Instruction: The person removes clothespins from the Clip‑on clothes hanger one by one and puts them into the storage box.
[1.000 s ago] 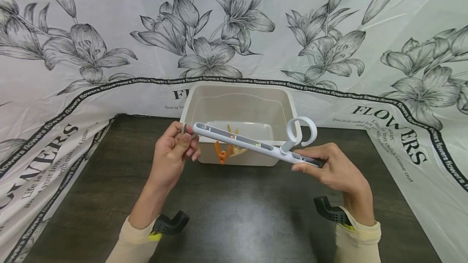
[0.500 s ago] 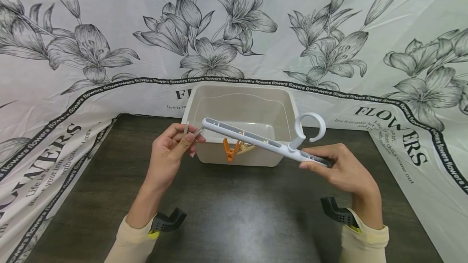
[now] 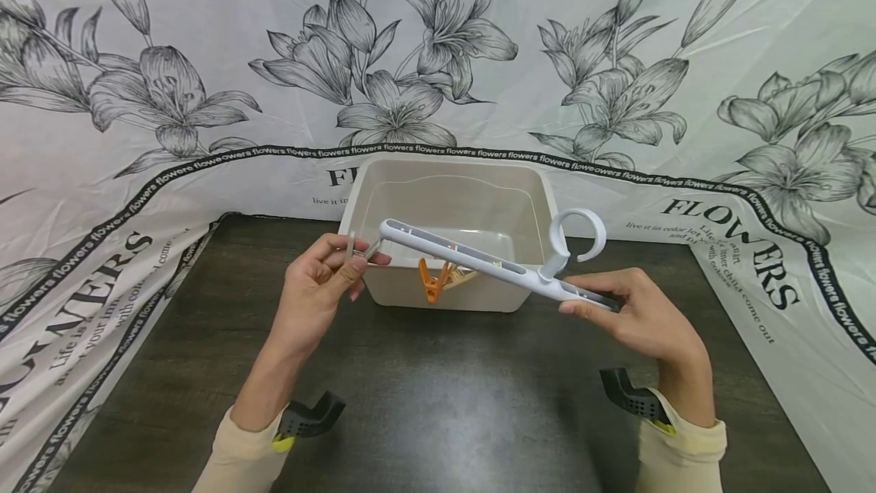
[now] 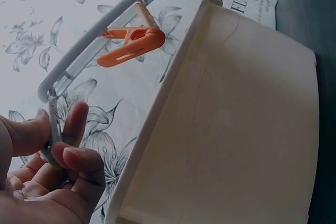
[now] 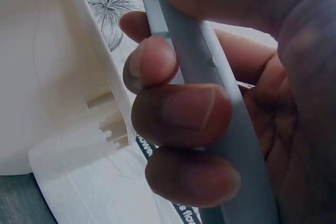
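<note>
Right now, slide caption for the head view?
Left hand pinches a pale clip at one end of a hanger held by the right hand, bin behind.

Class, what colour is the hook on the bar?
The hook is bluish white, clearest in the head view.

A tabletop nook screened with fabric, like a recording booth; whether it stands in a home or a studio cannot be told. A pale sheet (image 3: 438,116) with line-drawn lilies (image 3: 461,17) and the word FLOWERS spans the upper frame and both sides, walling in a dark wood-grain table (image 3: 465,402) at bottom centre. The hanger (image 3: 465,258) and bin (image 3: 458,200) at mid-frame are household goods; black wrist-worn devices (image 3: 311,415) sit lower left and right.
</note>
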The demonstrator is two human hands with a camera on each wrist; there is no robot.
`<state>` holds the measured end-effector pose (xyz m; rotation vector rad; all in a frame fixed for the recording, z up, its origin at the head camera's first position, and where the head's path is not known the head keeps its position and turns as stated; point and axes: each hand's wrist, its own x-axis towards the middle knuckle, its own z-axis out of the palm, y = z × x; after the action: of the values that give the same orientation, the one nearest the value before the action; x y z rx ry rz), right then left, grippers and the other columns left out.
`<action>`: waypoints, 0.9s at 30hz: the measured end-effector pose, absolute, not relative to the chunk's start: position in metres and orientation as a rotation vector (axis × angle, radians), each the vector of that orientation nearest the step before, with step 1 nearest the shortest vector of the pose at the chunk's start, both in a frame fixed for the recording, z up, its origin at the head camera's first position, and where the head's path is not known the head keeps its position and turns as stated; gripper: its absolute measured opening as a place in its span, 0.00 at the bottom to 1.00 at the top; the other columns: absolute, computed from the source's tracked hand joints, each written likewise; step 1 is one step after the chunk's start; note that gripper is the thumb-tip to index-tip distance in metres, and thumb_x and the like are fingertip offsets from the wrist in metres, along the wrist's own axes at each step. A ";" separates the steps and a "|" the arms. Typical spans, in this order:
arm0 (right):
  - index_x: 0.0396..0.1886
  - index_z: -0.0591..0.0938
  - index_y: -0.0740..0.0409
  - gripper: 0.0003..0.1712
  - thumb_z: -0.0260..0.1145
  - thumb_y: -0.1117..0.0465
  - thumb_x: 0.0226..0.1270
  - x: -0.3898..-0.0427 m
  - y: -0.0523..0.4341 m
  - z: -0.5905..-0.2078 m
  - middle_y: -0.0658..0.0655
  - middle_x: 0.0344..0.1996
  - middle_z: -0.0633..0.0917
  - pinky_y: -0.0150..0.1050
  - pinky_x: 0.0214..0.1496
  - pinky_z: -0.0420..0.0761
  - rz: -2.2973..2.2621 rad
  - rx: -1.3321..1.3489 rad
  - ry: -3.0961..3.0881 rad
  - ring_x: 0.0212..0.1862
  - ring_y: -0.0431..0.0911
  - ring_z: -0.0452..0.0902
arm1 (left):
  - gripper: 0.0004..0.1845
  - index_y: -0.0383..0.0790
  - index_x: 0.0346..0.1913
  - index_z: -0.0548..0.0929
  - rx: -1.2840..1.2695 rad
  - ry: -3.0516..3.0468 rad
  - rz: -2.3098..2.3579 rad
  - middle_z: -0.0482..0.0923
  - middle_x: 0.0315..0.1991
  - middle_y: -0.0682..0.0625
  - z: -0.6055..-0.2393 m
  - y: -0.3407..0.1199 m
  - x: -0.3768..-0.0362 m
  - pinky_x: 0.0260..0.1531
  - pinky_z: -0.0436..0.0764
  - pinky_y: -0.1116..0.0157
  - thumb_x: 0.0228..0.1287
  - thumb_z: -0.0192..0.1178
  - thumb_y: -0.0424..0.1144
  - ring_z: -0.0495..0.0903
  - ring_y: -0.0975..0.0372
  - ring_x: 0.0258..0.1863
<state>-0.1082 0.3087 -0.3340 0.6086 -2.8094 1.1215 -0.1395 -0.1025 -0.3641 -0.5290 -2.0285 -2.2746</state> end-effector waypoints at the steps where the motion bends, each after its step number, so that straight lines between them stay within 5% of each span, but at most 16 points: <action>1: 0.51 0.90 0.46 0.17 0.77 0.60 0.62 -0.108 0.309 -0.334 0.43 0.20 0.73 0.33 0.23 0.68 1.125 0.605 -2.809 0.25 0.35 0.67 | 0.12 0.30 0.56 0.74 -0.546 -2.032 -2.271 0.90 0.44 0.51 -0.364 -0.103 -0.140 0.29 0.74 0.69 0.77 0.56 0.33 0.74 0.61 0.30; 7: 0.51 0.90 0.47 0.17 0.77 0.60 0.62 -0.108 0.310 -0.333 0.42 0.19 0.70 0.34 0.22 0.66 1.130 0.576 -2.797 0.24 0.36 0.65 | 0.11 0.31 0.57 0.74 -0.605 -2.042 -2.260 0.90 0.44 0.51 -0.366 -0.107 -0.140 0.28 0.74 0.68 0.79 0.54 0.33 0.73 0.61 0.28; 15: 0.52 0.90 0.49 0.17 0.77 0.61 0.63 -0.110 0.309 -0.334 0.43 0.27 0.84 0.31 0.28 0.70 1.081 0.580 -2.768 0.29 0.35 0.72 | 0.10 0.32 0.53 0.76 -0.483 -2.094 -2.205 0.91 0.41 0.54 -0.365 -0.116 -0.141 0.29 0.74 0.68 0.77 0.57 0.35 0.73 0.61 0.28; 27: 0.50 0.90 0.50 0.16 0.77 0.62 0.62 -0.106 0.317 -0.335 0.43 0.28 0.88 0.30 0.28 0.70 1.069 0.526 -2.755 0.28 0.34 0.72 | 0.14 0.32 0.52 0.83 -0.307 -2.185 -1.948 0.85 0.37 0.56 -0.358 -0.121 -0.164 0.25 0.76 0.69 0.70 0.67 0.38 0.74 0.67 0.25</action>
<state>-0.1058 0.3174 -0.3353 0.5259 -2.7549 1.0688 -0.1642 -0.1207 -0.3577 -0.3075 -2.1845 -1.9484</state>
